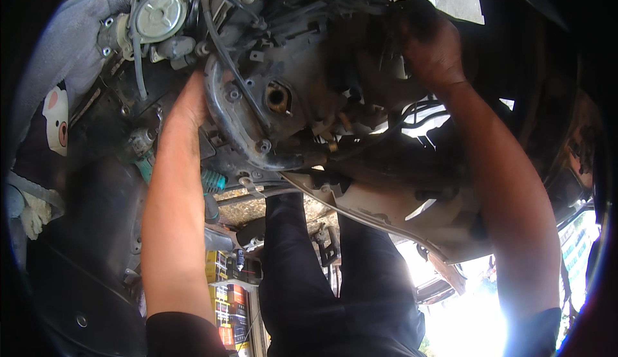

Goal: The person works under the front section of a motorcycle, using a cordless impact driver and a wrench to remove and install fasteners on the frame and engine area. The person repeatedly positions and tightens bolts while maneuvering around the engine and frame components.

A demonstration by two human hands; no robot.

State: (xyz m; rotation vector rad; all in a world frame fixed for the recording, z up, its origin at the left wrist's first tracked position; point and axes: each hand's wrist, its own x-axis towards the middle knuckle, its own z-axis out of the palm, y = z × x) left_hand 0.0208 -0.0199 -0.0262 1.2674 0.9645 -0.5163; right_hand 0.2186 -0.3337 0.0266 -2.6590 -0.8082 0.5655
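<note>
My left hand (pixel 193 96) reaches in behind a curved metal frame tube (pixel 219 122) at the left of the vehicle's bared underside. The tube hides its fingers. Farther right and higher up, my right hand (pixel 434 51) is bent round something dark among shaded parts; what it grips is too dark to make out. Between the two hands lie a greasy housing with a round hole (pixel 277 96) and a black hose (pixel 232 67). A round silvery metal cover (pixel 161 17) sits beyond my left hand, with a grey hose beside it.
A teal and black power tool (pixel 145 164) lies partly behind my left forearm. On the far left is a grey cloth (pixel 80 29). A pale body panel (pixel 386 209) spans below the machinery. Several small boxes (pixel 222 292) are stacked near my legs, and dark cables hang at the right.
</note>
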